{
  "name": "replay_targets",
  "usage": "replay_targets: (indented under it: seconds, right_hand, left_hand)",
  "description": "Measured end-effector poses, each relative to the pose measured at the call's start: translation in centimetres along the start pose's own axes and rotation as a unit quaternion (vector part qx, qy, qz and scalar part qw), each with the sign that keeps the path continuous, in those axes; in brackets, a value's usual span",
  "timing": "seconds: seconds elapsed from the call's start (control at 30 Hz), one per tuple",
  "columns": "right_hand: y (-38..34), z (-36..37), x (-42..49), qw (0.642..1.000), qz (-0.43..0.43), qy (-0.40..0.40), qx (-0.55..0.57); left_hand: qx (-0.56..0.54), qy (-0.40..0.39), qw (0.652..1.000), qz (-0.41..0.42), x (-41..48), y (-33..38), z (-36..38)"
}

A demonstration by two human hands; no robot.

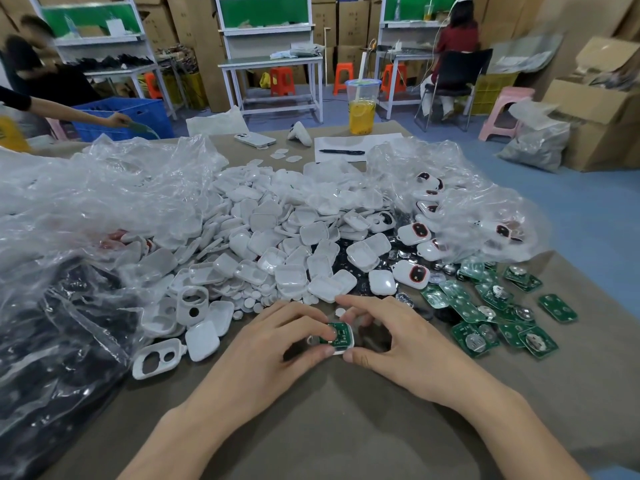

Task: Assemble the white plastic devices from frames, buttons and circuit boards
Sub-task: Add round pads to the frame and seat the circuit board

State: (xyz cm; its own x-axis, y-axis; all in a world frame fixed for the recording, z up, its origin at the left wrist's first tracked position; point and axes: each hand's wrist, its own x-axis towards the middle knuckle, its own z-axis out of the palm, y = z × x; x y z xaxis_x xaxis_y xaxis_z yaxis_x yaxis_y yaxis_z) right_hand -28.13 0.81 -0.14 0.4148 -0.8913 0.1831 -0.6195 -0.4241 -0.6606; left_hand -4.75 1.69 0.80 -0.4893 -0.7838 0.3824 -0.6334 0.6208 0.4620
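Observation:
A white frame with a green circuit board (338, 336) lying in it sits low over the table, between both hands. My left hand (277, 344) pinches its left side with thumb and fingertips. My right hand (391, 336) grips its right side, thumb below and fingers arched over it. A large heap of white plastic covers (277, 237) fills the middle of the table. White frames with holes (156, 358) lie at the left. Loose green circuit boards (491, 306) spread to the right. Finished white devices with red buttons (414, 271) lie behind them.
Crumpled clear plastic bags (86, 209) cover the left and the back right. At the far edge stand a cup of yellow drink (362, 110), a phone (254, 139) and paper with a pen (341, 151). Another person's arm (69, 112) reaches in at the far left.

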Motion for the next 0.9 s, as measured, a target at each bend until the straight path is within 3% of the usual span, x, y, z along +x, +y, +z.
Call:
replay_targets:
  seconds: [0.5, 0.9]
  right_hand:
    - [0.49, 0.2, 0.09, 1.0, -0.012, 0.002, 0.005]
    - [0.34, 0.32, 0.1, 0.998, -0.047, 0.018, -0.038]
  left_hand:
    - [-0.005, -0.014, 1.0, 0.006, 0.11, -0.38, 0.47]
    - [0.056, -0.002, 0.998, 0.015, -0.44, 0.07, 0.27]
